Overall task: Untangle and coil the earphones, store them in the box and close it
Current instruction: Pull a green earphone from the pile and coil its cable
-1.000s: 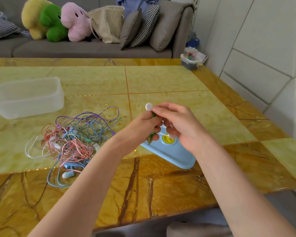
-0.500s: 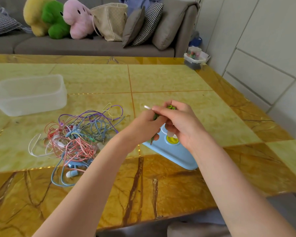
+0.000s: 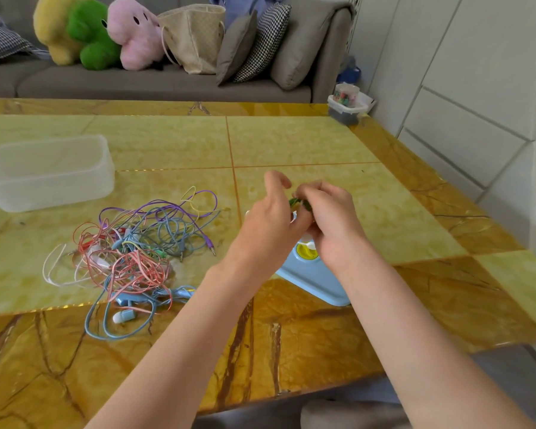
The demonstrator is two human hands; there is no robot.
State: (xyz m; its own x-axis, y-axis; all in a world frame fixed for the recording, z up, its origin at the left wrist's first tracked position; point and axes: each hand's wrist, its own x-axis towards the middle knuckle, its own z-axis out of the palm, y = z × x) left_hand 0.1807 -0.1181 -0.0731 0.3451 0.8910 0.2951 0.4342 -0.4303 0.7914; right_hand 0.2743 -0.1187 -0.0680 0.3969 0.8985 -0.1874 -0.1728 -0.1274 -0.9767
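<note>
Head view: both hands meet above the counter (image 3: 291, 144), right hand (image 3: 331, 224) pinching the green earphones (image 3: 299, 203), left hand (image 3: 270, 221) steadying, index finger raised; keep loops tight, even.

A grey sofa (image 3: 155, 85) runs along the far edge of the yellow marble worktop (image 3: 291, 144), and on its seat sit a yellow-and-green plush toy (image 3: 75, 32) with a pink plush toy (image 3: 133, 32) touching its right side. Right of the pink toy on the sofa stands a beige woven bag (image 3: 195, 38), then a grey cushion (image 3: 237, 46) and a black-and-white patterned cushion (image 3: 265, 41) leaning toward the sofa's right arm. Just past that arm, at the worktop's far right corner, is a small clear container (image 3: 347, 102) holding colourful bits.
</note>
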